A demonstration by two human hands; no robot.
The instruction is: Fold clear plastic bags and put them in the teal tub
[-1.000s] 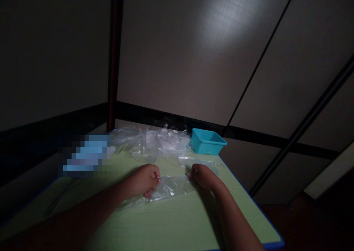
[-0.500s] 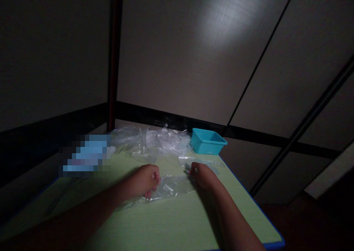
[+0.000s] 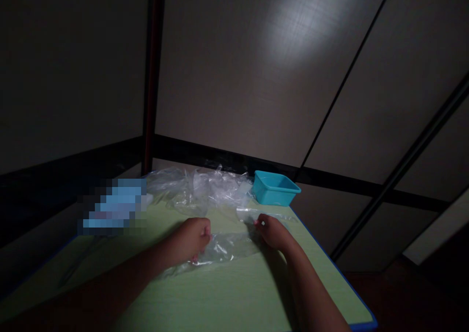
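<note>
Bin [image 3: 275,196], plastic heap [image 3: 223,188] beyond film [image 3: 230,248]

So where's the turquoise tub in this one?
In the head view, the turquoise tub stands right of centre near the far right corner of the table, just right of the crumpled clear plastic and beyond the right hand.

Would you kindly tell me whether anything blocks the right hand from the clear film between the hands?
Nothing visible does: the right hand is at the right end of the clear film; contact is unclear.
</note>
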